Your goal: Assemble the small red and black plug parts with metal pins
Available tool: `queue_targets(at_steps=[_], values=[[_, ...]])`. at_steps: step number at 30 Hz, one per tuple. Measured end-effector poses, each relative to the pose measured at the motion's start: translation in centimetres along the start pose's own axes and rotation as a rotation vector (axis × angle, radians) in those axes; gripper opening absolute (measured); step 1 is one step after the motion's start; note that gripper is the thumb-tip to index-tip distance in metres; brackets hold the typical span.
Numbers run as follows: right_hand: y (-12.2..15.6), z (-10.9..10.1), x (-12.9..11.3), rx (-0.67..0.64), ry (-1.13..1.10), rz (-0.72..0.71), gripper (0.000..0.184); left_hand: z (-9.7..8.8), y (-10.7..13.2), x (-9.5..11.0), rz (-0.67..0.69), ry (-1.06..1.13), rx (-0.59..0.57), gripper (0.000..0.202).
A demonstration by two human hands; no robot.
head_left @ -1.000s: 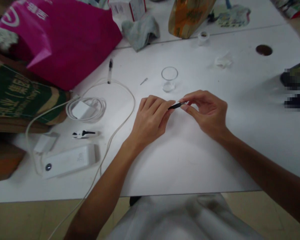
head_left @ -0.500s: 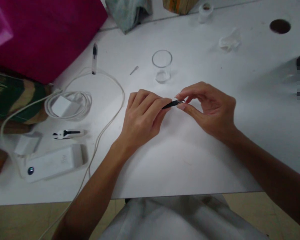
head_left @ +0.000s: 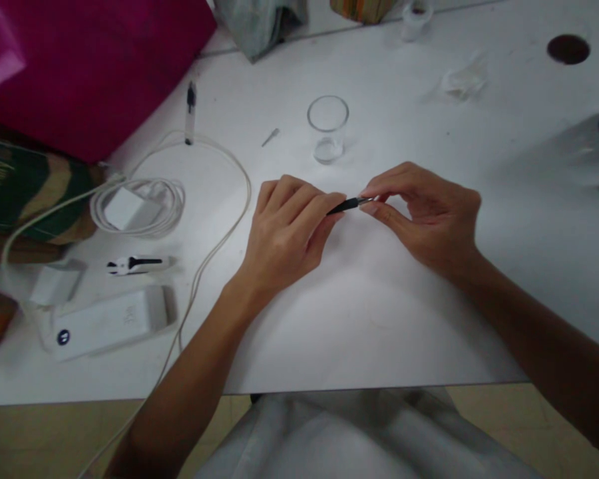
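Between my two hands is a black pen (head_left: 348, 205) with a silvery tip, lying nearly level above the white table. My left hand (head_left: 289, 233) is closed around its barrel, which mostly hides inside the fingers. Thumb and forefinger of my right hand (head_left: 424, 216) pinch the silvery end; the other fingers curl loosely. Just beyond the hands stands a clear glass (head_left: 328, 130), upright. A small pale slender piece (head_left: 270, 137) lies left of the glass, too small to make out exactly.
At left are a capped pen (head_left: 190, 114), a coiled white cable (head_left: 167, 226) with a charger, a nail clipper (head_left: 137, 265) and a white power bank (head_left: 110, 322). A magenta bag (head_left: 94, 73) fills the upper left. Crumpled clear plastic (head_left: 464, 81) and a tape roll (head_left: 416, 20) lie farther back.
The view has shifted slightly, so things appear a little higher and to the right. Both hands keep their hold on the pen, and a bit more of its black barrel shows.
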State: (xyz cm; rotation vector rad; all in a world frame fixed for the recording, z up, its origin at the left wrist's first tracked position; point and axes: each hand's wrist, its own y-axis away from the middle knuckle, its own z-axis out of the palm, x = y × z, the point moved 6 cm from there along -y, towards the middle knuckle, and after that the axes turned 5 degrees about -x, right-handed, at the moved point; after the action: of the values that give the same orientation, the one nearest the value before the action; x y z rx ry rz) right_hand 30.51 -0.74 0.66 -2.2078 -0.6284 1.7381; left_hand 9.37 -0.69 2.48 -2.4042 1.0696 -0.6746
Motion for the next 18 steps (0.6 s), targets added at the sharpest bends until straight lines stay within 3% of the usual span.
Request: queue_targets(at_steps=[18], values=[[0.02, 0.02, -0.44, -0.004, 0.036, -0.071, 0.024, -0.02, -0.12, 0.10, 0.009, 0.064, -0.016, 0.021]])
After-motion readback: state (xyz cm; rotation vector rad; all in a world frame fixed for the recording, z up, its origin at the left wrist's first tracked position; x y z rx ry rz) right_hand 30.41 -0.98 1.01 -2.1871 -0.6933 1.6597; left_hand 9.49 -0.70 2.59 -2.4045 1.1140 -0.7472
